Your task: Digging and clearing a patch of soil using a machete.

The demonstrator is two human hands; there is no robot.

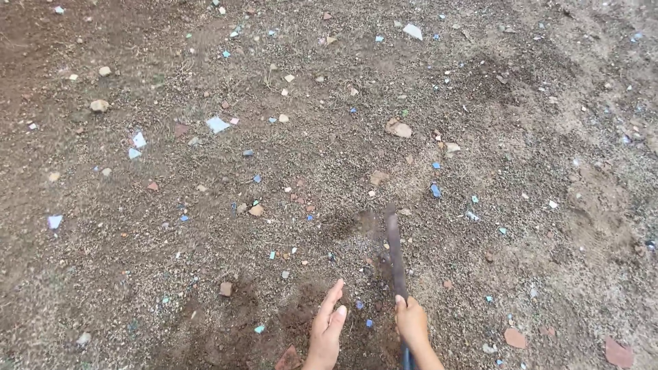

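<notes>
The left hand (327, 327) is seen at the bottom edge of the view, held flat and edge-on with the fingers straight and together; nothing is held in it, and it is just above the ground (137, 274). The right hand (412, 322) is just beside it, closed around the handle of a long dark tool (394, 250). The tool runs up and away from the right hand, and its far end meets the soil near a small patch of darker, loosened earth (367, 223). Whether the tip is pressed into the soil cannot be told.

A reddish shard (288, 358) lies near the left wrist. Two more red pieces (514, 338) (619, 353) lie to the right of the right hand. A small blue chip (369, 323) rests between the two hands.

Beyond the tool, the ground is seen as dry brown soil mixed with fine gravel. Blue, white and pink fragments are scattered across it. A tan stone (256, 210) lies left of the tool's far end. A larger pale stone (398, 128) lies farther out, past the tool. A pale blue flat chip (217, 124) lies well to the left of it. A white chip (412, 31) is seen near the top edge.
</notes>
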